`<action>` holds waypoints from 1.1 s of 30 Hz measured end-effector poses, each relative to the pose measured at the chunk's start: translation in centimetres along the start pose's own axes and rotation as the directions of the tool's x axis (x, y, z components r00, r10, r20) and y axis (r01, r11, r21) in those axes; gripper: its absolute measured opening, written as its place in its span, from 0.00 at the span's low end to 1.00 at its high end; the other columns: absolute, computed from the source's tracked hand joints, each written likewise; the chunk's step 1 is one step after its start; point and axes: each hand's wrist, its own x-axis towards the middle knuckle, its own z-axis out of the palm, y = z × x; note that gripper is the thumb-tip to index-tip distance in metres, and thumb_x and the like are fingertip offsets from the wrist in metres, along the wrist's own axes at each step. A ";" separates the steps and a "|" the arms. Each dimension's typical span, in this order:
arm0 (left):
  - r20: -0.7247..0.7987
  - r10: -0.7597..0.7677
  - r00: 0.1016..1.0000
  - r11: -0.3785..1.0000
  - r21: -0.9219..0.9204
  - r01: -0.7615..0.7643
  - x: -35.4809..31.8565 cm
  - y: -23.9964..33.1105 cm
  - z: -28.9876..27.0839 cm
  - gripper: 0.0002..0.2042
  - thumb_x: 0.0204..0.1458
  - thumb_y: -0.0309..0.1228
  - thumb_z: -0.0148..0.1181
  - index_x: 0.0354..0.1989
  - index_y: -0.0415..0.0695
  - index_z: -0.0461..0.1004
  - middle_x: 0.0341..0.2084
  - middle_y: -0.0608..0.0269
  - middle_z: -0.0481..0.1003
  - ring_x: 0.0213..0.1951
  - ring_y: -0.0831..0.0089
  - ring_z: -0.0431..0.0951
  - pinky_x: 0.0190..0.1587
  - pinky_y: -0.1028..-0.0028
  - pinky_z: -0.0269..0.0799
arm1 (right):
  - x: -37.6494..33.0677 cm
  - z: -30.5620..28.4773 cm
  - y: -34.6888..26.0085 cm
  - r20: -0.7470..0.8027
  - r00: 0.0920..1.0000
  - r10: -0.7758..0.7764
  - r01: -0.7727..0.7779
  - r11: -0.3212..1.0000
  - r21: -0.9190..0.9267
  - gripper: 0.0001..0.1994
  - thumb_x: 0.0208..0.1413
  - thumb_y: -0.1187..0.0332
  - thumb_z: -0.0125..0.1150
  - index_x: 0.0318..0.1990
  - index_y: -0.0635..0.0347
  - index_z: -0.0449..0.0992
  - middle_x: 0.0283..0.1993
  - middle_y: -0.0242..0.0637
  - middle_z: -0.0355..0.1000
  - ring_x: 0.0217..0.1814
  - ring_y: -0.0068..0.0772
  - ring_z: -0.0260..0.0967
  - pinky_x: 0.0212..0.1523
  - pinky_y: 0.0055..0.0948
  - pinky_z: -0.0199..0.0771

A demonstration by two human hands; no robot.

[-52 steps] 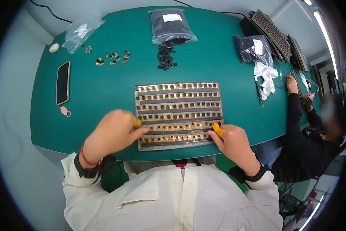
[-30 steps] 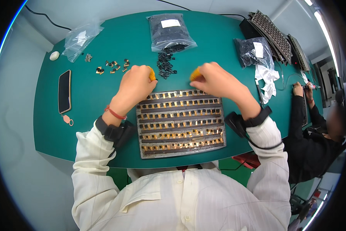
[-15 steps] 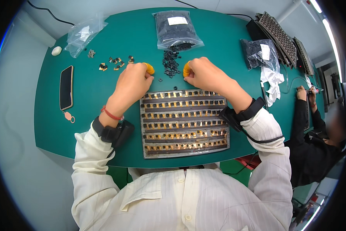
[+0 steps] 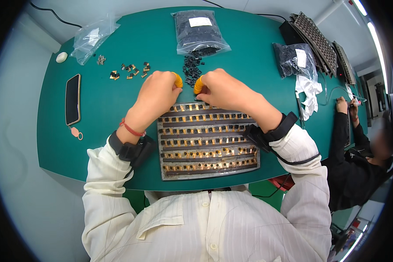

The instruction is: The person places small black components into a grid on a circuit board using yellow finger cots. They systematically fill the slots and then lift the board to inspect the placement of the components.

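My left hand (image 4: 158, 91) is closed in a pinch just beyond the far edge of a metal tray (image 4: 192, 177). Opposite it, my right hand (image 4: 220, 89) is also pinched, over the tray's far edge, its fingertips by a small black part (image 4: 198, 98). Yellow finger covers (image 4: 198, 84) sit on both index fingers. What either pinch holds, if anything, is hidden. Rows of small black-and-gold pieces (image 4: 209, 129) fill the tray. Between and beyond my hands lies a loose pile of small black parts (image 4: 192, 70).
Behind the pile lies a clear bag of black parts (image 4: 198, 32); another bag (image 4: 294, 61) is at the right by stacked trays (image 4: 314, 41). Loose black-and-gold pieces (image 4: 131, 70), a phone (image 4: 73, 99) and an emptier plastic bag (image 4: 91, 41) are left. A co-worker (image 4: 358, 161) sits at right.
My hands have come closer together. The right one moved left and slightly nearer, to the small black part by the tray's edge; the left one shifted right.
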 end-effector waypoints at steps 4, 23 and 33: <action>-0.052 -0.007 0.999 1.000 0.000 0.007 -0.6 -1.0 -0.6 0.08 0.48 0.23 0.66 0.35 0.31 0.80 0.27 0.46 0.81 0.30 0.59 0.83 0.35 0.68 0.77 | 0.3 0.6 0.0 -0.008 1.000 -0.021 0.021 1.000 -0.022 0.09 0.51 0.74 0.65 0.38 0.70 0.81 0.31 0.54 0.78 0.31 0.47 0.78 0.34 0.37 0.77; -0.034 0.045 0.998 0.998 0.056 -0.043 -0.1 0.1 0.5 0.07 0.46 0.25 0.67 0.31 0.33 0.81 0.23 0.49 0.79 0.27 0.58 0.81 0.32 0.67 0.76 | -0.4 1.0 1.2 -0.026 0.997 -0.077 0.078 0.997 0.025 0.07 0.51 0.76 0.64 0.37 0.69 0.80 0.36 0.48 0.77 0.37 0.47 0.77 0.38 0.37 0.76; 0.037 -0.057 0.998 0.988 -0.139 0.062 -4.5 -0.3 -2.7 0.07 0.45 0.26 0.65 0.29 0.33 0.80 0.21 0.52 0.77 0.25 0.57 0.78 0.31 0.65 0.74 | 0.5 0.5 0.4 0.024 0.993 -0.117 0.119 0.990 -0.070 0.06 0.48 0.75 0.63 0.34 0.68 0.80 0.32 0.51 0.78 0.36 0.50 0.77 0.38 0.39 0.78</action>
